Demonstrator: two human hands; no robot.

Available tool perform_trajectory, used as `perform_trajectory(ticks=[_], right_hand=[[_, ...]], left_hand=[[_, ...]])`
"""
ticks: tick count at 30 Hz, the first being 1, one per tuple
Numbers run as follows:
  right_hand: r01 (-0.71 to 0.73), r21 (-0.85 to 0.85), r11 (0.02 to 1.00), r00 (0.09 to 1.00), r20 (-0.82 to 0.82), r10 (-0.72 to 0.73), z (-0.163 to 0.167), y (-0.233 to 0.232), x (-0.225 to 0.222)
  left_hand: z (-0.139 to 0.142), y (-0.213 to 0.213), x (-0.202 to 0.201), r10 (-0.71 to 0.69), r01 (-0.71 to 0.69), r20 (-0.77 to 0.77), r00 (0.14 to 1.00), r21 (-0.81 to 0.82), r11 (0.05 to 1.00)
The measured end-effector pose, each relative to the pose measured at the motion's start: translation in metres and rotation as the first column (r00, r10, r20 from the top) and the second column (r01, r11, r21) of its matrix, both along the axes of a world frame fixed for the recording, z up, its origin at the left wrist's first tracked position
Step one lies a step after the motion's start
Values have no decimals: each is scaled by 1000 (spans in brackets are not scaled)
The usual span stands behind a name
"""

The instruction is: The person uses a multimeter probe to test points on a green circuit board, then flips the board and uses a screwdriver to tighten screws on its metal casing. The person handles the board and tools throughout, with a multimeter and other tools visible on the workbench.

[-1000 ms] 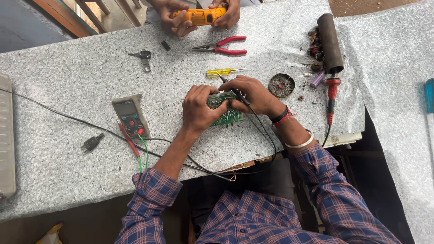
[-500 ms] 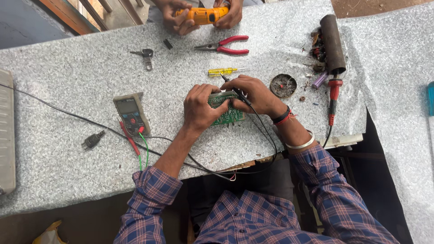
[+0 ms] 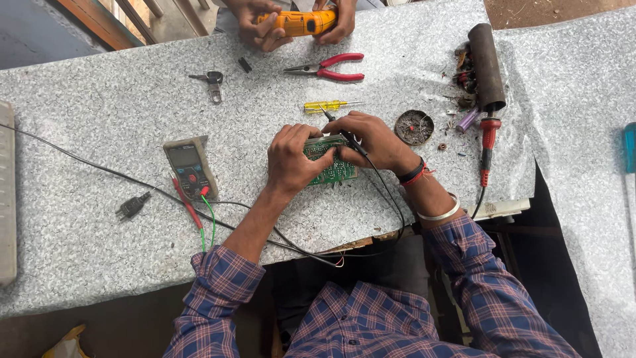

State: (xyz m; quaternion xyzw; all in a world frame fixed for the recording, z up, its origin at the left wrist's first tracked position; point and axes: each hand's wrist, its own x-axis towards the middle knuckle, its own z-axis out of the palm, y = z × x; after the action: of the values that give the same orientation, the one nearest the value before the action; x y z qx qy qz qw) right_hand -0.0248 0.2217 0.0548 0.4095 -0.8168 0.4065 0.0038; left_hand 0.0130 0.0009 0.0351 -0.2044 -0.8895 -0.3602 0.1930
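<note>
Two hands on green board [image 3: 333, 167] mid-tabletop [image 3: 99, 99]. Left hand [image 3: 291, 158] grip clamps board's left edge. Right hand [image 3: 371, 136] grip pinches black probe [image 3: 344, 132], tip on board. Multimeter [image 3: 191, 167] left; yellow screwdriver [image 3: 324, 105], red pliers [image 3: 328, 67] beyond.

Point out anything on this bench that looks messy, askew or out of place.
Debris lies scattered beside the dark cylinder at the far right, with bits around the round dish. The soldering iron lies loose on the table. Both hands sit squarely on the green circuit board.
</note>
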Motion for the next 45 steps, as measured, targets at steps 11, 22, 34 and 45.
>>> perform_trajectory(ticks=[11,22,34,45], right_hand=[[-12,-53,999,1000,17,13,-1,2,0],[133,-35,990,959,256,-120,4,6,2],[355,-560,749,774,626,101,-2,16,-6],[443,-476,760,711,703,26,-12,15,-11]], left_hand=[[-1,0,0,2,-1,31,1000,-21,1000],[2,1,2,-2,3,44,999,-20,1000],[1,-1,1,-3,3,3,1000,-40,999],[1,-2,0,-9,10,37,999,-42,999]])
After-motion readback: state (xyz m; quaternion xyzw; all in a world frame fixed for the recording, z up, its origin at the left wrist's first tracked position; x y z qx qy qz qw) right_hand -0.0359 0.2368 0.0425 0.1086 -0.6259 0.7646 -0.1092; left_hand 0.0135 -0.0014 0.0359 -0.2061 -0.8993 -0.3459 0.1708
